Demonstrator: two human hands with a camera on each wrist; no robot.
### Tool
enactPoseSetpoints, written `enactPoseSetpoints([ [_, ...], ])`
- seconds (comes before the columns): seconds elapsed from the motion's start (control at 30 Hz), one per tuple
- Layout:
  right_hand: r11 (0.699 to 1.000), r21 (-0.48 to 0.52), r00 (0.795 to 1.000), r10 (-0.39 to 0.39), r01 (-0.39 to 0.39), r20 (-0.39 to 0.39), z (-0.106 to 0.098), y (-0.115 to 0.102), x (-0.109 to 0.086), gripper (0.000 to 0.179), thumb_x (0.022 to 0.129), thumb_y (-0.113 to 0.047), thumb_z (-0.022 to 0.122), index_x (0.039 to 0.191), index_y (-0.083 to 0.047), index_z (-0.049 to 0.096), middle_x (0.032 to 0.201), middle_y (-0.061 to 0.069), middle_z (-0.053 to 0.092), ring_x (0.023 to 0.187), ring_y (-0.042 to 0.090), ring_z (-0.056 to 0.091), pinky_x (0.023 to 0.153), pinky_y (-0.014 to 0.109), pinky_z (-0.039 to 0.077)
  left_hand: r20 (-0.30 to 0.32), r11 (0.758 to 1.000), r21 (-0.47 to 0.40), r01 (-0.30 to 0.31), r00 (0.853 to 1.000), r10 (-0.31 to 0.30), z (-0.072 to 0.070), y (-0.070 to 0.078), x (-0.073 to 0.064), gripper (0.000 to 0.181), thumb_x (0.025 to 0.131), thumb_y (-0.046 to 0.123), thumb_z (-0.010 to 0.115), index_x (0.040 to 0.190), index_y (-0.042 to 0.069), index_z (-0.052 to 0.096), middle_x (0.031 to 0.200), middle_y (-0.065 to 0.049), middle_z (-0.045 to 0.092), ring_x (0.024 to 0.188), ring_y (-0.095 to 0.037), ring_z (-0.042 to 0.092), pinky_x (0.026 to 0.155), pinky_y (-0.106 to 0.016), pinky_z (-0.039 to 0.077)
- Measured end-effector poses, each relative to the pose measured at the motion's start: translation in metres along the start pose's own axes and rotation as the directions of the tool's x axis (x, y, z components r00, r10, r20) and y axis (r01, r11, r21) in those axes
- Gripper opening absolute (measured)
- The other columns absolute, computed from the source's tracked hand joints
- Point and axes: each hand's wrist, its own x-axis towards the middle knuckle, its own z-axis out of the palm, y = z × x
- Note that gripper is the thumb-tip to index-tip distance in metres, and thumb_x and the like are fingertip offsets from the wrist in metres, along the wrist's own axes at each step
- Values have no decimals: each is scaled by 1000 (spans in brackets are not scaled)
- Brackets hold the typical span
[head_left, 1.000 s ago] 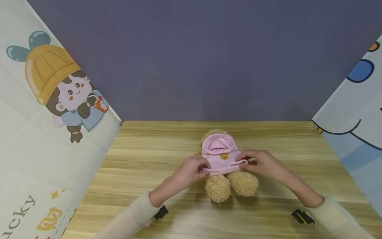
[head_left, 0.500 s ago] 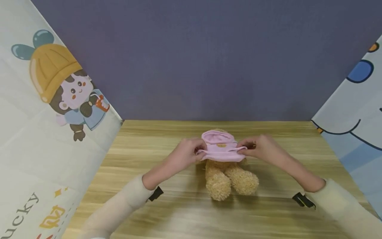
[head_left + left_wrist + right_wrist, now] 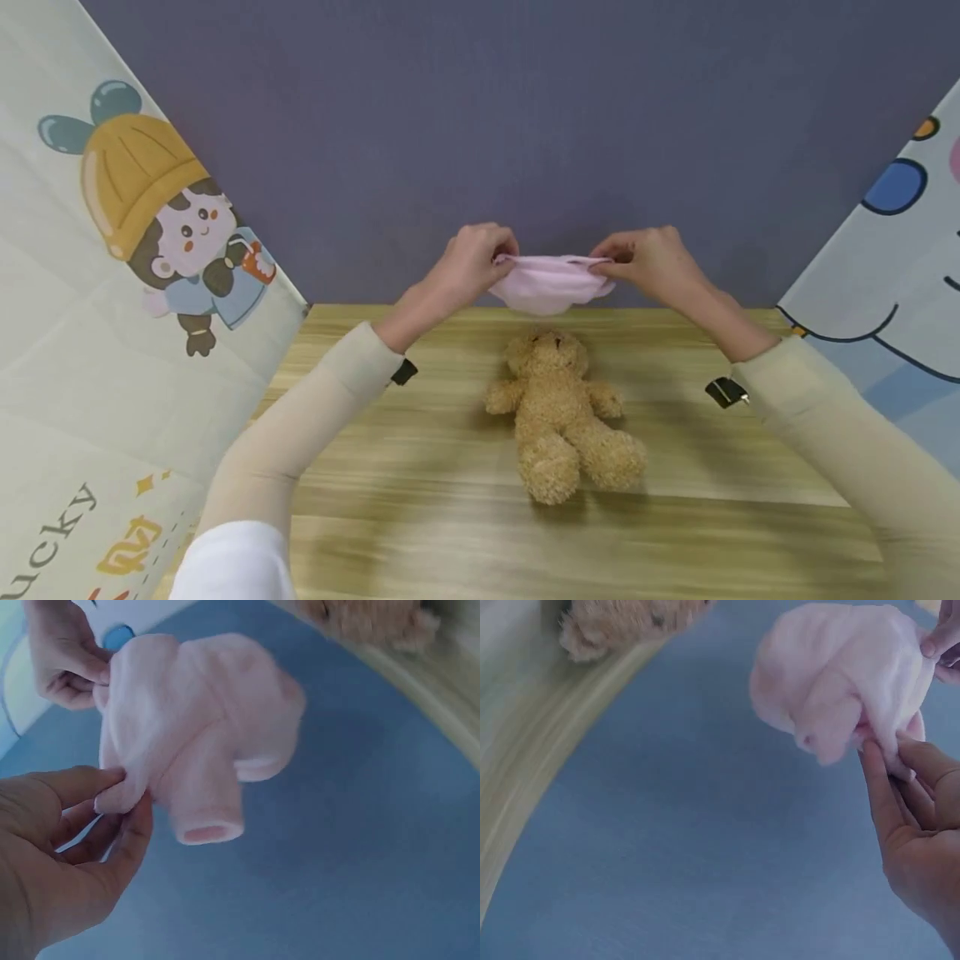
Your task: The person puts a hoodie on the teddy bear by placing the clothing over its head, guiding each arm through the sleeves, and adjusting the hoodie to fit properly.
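A small pink hoodie (image 3: 551, 283) hangs in the air past the head of a tan teddy bear (image 3: 553, 400), which lies on its back, undressed. My left hand (image 3: 476, 258) pinches one side of the hoodie's hem between thumb and fingers. The opposite side of the hem is pinched by my right hand (image 3: 656, 262). In the left wrist view a short sleeve of the hoodie (image 3: 206, 750) points down with its cuff opening showing. The right wrist view shows the hoodie (image 3: 840, 675) bunched beside my right fingers (image 3: 885, 795), with the bear's fur (image 3: 622, 626) at the top edge.
The bear lies on a wood-grain table (image 3: 420, 533). A dark blue-grey panel (image 3: 540, 125) rises at the table's far edge. White cartoon-printed sheets stand at the left (image 3: 45, 333) and right (image 3: 862, 317). Black clips hang by both cuffs.
Both hands have moved up and away, drawing the pink hoodie off the bear over its head. The bear's body, arms and head are now uncovered, and it stays in place.
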Motion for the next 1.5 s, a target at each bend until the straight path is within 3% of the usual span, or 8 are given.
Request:
enactPoseSetpoints([
  [0.2,999,-39,998,33,-35,-51,6,20,31,21,96,-24,73,108,-7,78,99,14,77,84,27,71,68,36,54,-72,992,120,-33,996,42,24,-20,37,10,99,6,64,105,5,72,103,-8,68,96,-23,64,83,-32,55],
  [0.43,998,25,994,55,-53,-91,61,71,34,16,95,-17,74,104,-5,80,97,16,77,78,29,72,61,29,53,-158,945,266,-192,958,239,98,-63,42,9,96,2,66,104,3,71,101,-9,67,95,-25,61,84,-30,53],
  [0.57,998,40,998,48,-46,-35,104,95,22,13,93,-16,75,100,-6,81,97,15,77,75,27,71,59,29,52,-91,947,257,-193,971,222,138,-86,27,9,97,7,68,106,5,70,104,-7,66,97,-23,59,86,-30,52],
  [0.7,1000,7,999,-6,6,52,138,113,7,10,91,-12,76,98,-6,80,95,14,77,83,29,73,73,43,57,43,971,202,-127,992,121,166,-98,12,11,97,9,69,108,6,69,106,-6,65,100,-22,61,94,-32,52],
  [0.8,998,-25,993,-48,50,106,154,121,-1,7,90,-9,77,95,-5,76,92,13,76,86,32,72,79,48,56,129,987,150,-55,991,36,180,-102,2,16,96,10,71,112,6,68,109,-7,66,103,-23,62,96,-32,52],
  [1.1,998,-34,974,-50,59,219,179,122,-12,14,89,11,65,95,-1,67,90,14,70,85,30,68,78,43,57,223,997,73,-16,975,-1,205,-113,-11,24,93,-10,62,111,5,70,109,-10,69,105,-24,67,92,-29,55],
  [1.33,999,-8,982,-44,46,186,171,113,-22,5,97,-1,65,100,0,69,89,15,70,81,30,66,75,46,55,328,998,13,67,942,-68,191,-104,-12,19,103,4,58,116,3,71,114,-13,70,111,-28,65,97,-38,53],
  [1.5,999,41,986,-15,8,168,160,106,-28,16,101,-9,62,111,1,70,95,18,72,82,31,68,74,47,56,297,976,-138,167,947,-120,175,-99,-19,16,103,13,60,108,7,74,108,-10,72,98,-23,68,87,-37,56],
])
